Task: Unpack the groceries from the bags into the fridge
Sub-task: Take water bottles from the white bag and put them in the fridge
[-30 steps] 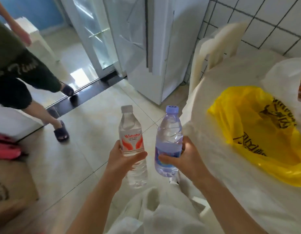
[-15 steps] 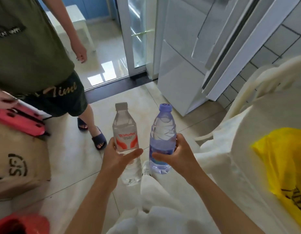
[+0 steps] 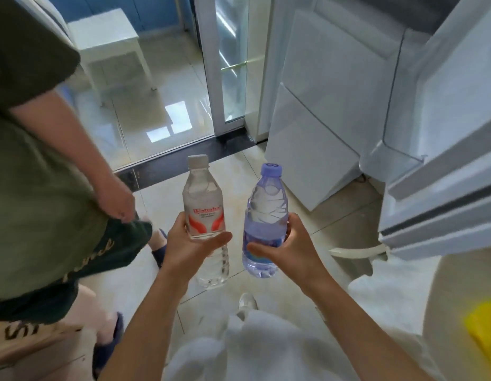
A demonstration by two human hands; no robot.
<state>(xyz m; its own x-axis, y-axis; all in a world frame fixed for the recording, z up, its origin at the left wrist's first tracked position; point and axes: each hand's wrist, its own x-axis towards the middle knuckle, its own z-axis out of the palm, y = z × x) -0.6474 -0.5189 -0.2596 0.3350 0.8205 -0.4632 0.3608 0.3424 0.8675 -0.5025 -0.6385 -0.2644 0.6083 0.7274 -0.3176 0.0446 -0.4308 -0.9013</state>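
The left hand (image 3: pixel 188 244) holds a clear water bottle (image 3: pixel 204 213) with a white cap and a red and white label. The bottle stands up straight in the hand. The fingers go round the back of it and the thumb lies across the front, just under the label. The bottom of the bottle sticks out below the hand.

The right hand (image 3: pixel 292 247) holds a bluish water bottle (image 3: pixel 265 215) with a pale purple cap. This one is upright too, and leans a tiny bit. The thumb lies across the front, low down on the bottle, and the fingertips peek round its right side. The bottom of this bottle also shows under the hand.

The two bottles are side by side, near each other but not touching. Both arms reach forward from the bottom of the picture, and the hands are at about the same height over the tiled floor (image 3: pixel 272 292).

The white fridge (image 3: pixel 316 111) is ahead and to the right. Its door (image 3: pixel 442 149) is open and juts out on the right, above the right hand.

A white bag (image 3: pixel 390 303) lies low on the right, with a yellow bag (image 3: pixel 483 334) at the edge. Another person in a green shirt (image 3: pixel 32 160) stands close on the left. A brown box (image 3: pixel 24 345) sits in the bottom left corner.
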